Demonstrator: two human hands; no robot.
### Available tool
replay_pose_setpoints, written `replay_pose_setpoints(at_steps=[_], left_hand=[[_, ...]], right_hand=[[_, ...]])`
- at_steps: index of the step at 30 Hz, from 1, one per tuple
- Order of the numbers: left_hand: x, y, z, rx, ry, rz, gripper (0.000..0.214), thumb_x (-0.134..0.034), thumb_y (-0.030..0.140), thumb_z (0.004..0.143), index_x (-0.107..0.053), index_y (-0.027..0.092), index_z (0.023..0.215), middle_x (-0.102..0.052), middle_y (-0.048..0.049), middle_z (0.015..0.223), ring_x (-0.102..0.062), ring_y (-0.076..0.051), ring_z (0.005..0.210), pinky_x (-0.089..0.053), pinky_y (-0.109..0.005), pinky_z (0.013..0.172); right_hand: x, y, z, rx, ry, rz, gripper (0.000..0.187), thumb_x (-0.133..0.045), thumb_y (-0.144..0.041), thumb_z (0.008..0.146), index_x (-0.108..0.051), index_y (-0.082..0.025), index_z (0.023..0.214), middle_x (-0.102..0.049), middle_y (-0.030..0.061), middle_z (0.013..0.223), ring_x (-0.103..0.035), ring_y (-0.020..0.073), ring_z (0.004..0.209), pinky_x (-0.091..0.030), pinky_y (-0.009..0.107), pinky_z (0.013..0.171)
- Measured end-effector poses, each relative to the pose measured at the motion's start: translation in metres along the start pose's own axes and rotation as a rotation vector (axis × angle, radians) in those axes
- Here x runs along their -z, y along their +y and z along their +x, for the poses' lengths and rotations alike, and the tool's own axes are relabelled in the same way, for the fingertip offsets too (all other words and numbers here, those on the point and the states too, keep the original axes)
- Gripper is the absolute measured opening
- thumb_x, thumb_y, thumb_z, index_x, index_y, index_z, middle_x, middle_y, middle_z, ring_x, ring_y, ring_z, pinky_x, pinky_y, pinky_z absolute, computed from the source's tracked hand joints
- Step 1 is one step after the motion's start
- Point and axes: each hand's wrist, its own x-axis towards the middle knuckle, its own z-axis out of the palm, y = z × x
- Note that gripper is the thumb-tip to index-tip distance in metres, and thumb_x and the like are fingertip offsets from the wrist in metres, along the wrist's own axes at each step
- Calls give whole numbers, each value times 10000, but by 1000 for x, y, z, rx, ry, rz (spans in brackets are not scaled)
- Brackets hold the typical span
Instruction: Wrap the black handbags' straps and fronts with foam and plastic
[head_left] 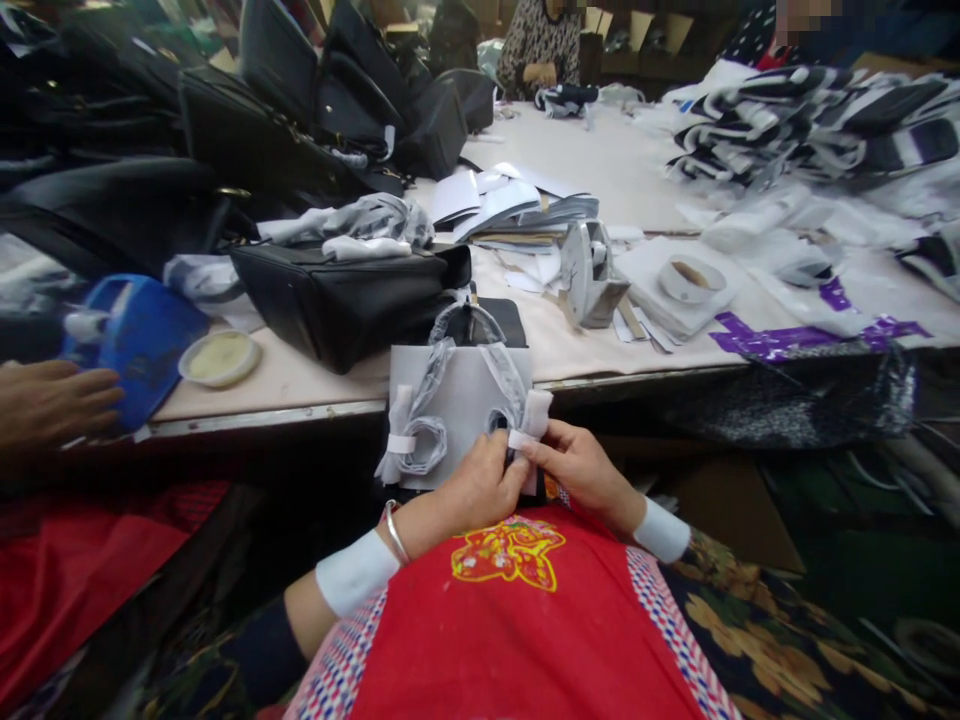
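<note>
A handbag (465, 385) stands upright against the table edge in front of me, its front covered by a pale grey sheet. Clear film wraps its raised handle (437, 375). At its left side a coiled, wrapped strap (426, 447) is bound with a white band (401, 443). My right hand (581, 468) is closed in a pinch on a second white band (521, 440), around a white-wrapped bundle (536, 412) at the bag's right side. Beside it my left hand (484, 478) is closed against the same bundle; its fingertips are partly hidden.
A black bag (337, 300) lies just beyond, before a heap of black bags. A tape dispenser (589, 275), paper stack (525, 205) and tape roll (690, 278) sit to the right. Left are a blue dispenser (142, 335), a round dish (219, 358) and another person's hand (60, 400).
</note>
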Motion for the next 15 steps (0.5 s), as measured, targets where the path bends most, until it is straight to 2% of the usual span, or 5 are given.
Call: replay_pose_setpoints(at_steps=[3,8,11,13,15], left_hand=[[9,0,-7,-47,36,71,307,-596,294,865,-578,158,1139,-629,-112,1008,-620,-253,910,-526,-404,839],[20,-7,-7,48,400,-130,368,-596,359,897,-570,158,1205,-629,-114,1103,-641,-198,861,-533,-356,817],[20,-10,1,109,298,-271,256,-481,356,955,-638,154,967,-669,-74,908,-621,-185,780,-515,-319,746],[17,-10,5,166,180,-402,355,-416,391,976,-614,166,786,-615,-33,734,-569,-166,668,-484,-280,621],[14,-10,6,256,116,-605,397,-414,447,968,-598,169,754,-566,-6,669,-523,-146,598,-454,-250,532]], right_hand=[[-2,5,1,-29,15,73,343,-822,-402,765,-744,-188,1022,-753,52,959,-683,194,822,-558,309,764],[-1,10,-1,-56,-25,140,336,-813,-396,789,-748,-202,1055,-764,52,978,-698,200,843,-561,328,805],[0,10,-1,-56,-59,145,350,-821,-406,777,-746,-208,1056,-763,49,990,-697,213,891,-556,339,830],[1,9,-1,-62,-83,126,374,-816,-431,774,-735,-206,1062,-759,47,976,-695,213,877,-556,349,830],[1,6,-3,-55,-59,37,375,-783,-487,791,-723,-186,1008,-750,44,906,-687,199,797,-558,333,767]])
